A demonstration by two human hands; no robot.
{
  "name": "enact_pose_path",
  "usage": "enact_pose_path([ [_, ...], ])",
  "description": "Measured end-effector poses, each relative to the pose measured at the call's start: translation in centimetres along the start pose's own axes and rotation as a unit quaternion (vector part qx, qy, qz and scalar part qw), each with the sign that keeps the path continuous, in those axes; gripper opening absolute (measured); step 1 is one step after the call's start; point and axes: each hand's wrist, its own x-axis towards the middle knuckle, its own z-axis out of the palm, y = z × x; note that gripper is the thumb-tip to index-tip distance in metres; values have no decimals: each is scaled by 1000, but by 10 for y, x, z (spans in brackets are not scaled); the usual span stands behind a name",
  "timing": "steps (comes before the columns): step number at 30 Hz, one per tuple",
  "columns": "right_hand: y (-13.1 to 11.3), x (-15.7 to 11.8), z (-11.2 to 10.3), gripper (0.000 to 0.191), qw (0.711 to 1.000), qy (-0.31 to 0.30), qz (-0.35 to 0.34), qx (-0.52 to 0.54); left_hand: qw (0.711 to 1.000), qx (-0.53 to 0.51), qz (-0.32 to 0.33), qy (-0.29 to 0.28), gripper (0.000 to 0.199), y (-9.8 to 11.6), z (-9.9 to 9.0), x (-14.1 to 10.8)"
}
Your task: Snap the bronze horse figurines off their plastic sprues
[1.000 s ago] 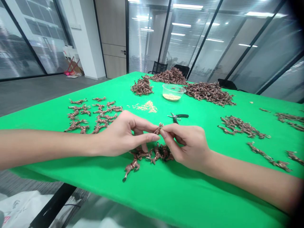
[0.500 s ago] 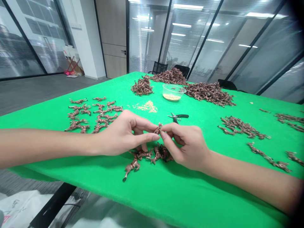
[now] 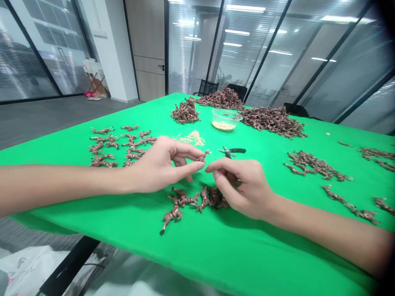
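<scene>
Between the thumb and fingers of my left hand point(image 3: 168, 166) is a small brown animal figurine point(image 3: 203, 156), its front end sticking out past the fingertips. My right hand point(image 3: 242, 187) is a little to the right, no longer touching the figurine. Its index finger and thumb are drawn close together, and whether something tiny is between them is hidden. On the green cloth below lie several similar figurines; one with a black-tipped end point(image 3: 172, 214) is nearest the table edge. Others point(image 3: 216, 198) are partly covered by my right hand.
Figurines lie in rows point(image 3: 103, 158) at the left. Beyond my hands are black-handled pliers point(image 3: 236, 151), loose pale grains point(image 3: 194, 137) and a clear plastic bowl point(image 3: 226, 119) of grains. Large figurine piles point(image 3: 271, 121) stand at the back; smaller groups point(image 3: 314, 164) lie right.
Both hands held the figurine together before. Now they are apart: my left hand has lifted slightly up and left with the figurine, while my right hand has stayed nearly in place.
</scene>
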Motion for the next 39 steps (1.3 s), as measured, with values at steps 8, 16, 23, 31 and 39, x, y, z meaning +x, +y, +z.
enact_pose_path([
  [8, -2, -2, -6, 17, 997, -70, -16, 3, 999, 48, 0, 6, 28, -2, -5, 6],
  [16, -4, -2, -10, 15, 998, -67, -14, 9, 998, 62, 27, -9, 23, -4, -3, 4],
  [23, -3, -2, -9, 16, 996, -92, -7, 14, 995, 91, 47, -11, 22, -3, -4, 4],
  [31, -4, -2, -8, 11, 996, -77, 10, 37, 940, 279, 195, 5, 23, -19, -5, 3],
  [39, -2, -3, -5, 33, 992, -110, -2, 58, 902, 416, 115, -24, 36, -23, -6, 2],
])
